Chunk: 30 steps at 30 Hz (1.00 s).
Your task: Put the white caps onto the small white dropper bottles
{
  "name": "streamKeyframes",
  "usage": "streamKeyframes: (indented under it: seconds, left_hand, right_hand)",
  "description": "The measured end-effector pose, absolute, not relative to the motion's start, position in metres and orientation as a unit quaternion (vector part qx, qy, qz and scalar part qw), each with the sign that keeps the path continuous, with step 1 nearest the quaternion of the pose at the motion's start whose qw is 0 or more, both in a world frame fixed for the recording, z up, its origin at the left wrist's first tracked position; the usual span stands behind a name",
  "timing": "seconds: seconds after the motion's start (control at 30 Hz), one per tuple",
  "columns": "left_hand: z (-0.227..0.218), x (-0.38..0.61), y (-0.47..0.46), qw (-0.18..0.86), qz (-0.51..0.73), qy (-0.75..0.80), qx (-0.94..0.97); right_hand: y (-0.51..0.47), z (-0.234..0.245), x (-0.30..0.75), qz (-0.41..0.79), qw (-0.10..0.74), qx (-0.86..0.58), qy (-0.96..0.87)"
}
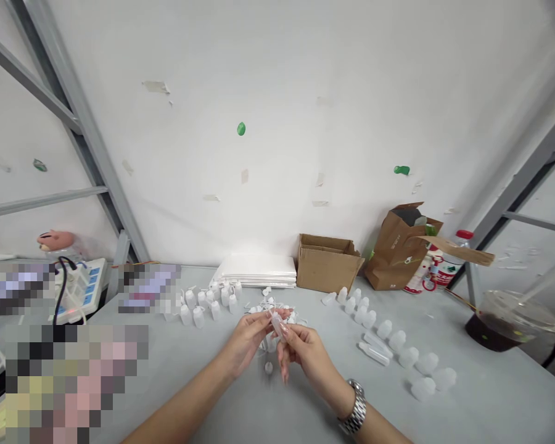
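My left hand (247,340) and my right hand (305,354) meet above the grey table (490,407), both pinching a small translucent plastic bottle (277,325) between the fingertips. A small white cap (269,367) lies on the table just below the hands. Behind them is a pile of small white caps and tips (272,305). Several small bottles stand upright at the left (208,302). To the right, a curved row of similar bottles (398,345) lies on the table. A metal watch is on my right wrist.
An open cardboard box (326,264), a stack of white bags (258,271) and a brown paper bag (400,250) stand against the wall. A lidded cup of dark drink (509,324) is at the right, a power strip (81,290) at the left.
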<state>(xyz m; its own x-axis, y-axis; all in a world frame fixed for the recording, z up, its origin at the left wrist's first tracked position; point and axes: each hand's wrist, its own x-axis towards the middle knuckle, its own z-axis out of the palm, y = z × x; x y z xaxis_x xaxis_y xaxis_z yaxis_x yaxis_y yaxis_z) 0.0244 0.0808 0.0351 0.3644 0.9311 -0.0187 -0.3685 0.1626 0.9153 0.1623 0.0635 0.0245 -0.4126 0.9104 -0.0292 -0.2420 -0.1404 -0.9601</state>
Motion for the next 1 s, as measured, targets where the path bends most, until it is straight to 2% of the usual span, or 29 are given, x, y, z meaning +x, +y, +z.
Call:
streamKeyframes:
  seconds: [0.13,0.2,0.27,0.37,0.47,0.6,0.87,1.0]
  left_hand:
    - [0.034,0.024,0.081,0.699,0.47,0.316,0.437]
    - [0.034,0.024,0.081,0.704,0.47,0.316,0.429]
    - [0.032,0.024,0.081,0.7,0.469,0.32,0.433]
    - [0.03,0.025,0.081,0.667,0.465,0.342,0.47]
    - [0.029,0.026,0.081,0.625,0.476,0.372,0.495]
    - [0.029,0.026,0.081,0.572,0.48,0.408,0.525]
    - [0.03,0.031,0.077,0.579,0.489,0.407,0.51]
    - [0.027,0.036,0.075,0.549,0.492,0.421,0.528]
  right_hand:
    - [0.064,0.021,0.162,0.639,0.419,-0.355,-0.538]
    - [0.064,0.018,0.163,0.554,0.422,-0.392,-0.601]
    - [0.064,0.014,0.166,0.377,0.427,-0.435,-0.697]
    - [0.067,0.01,0.171,0.037,0.403,-0.446,-0.798]
    - [0.071,0.008,0.175,-0.156,0.357,-0.429,-0.815]
    - [0.072,0.009,0.175,-0.208,0.339,-0.427,-0.812]
    - [0.07,0.009,0.171,-0.195,0.349,-0.434,-0.807]
    - [0.07,0.004,0.169,-0.19,0.347,-0.443,-0.804]
